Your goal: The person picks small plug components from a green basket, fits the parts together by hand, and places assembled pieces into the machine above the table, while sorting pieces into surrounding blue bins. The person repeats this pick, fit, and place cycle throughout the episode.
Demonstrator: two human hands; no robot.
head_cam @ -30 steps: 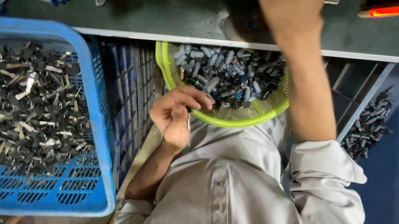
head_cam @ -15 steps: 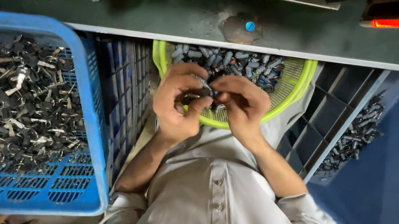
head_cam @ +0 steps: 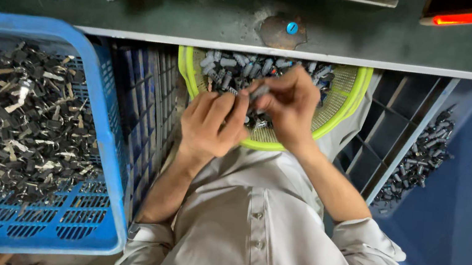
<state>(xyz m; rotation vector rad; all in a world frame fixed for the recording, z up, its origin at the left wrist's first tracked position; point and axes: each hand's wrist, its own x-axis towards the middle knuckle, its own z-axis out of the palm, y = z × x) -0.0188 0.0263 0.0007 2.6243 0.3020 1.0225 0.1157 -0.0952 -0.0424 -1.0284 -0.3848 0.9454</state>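
Together over the yellow-green basket point(head_cam: 350, 96), left hand point(head_cam: 212, 124) and right hand point(head_cam: 290, 100), each grip pinching one small grey part point(head_cam: 258, 91).

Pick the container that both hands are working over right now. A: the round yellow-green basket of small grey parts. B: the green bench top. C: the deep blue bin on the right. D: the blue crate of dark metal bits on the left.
A: the left hand and right hand meet on a small grey part directly above the yellow-green basket.
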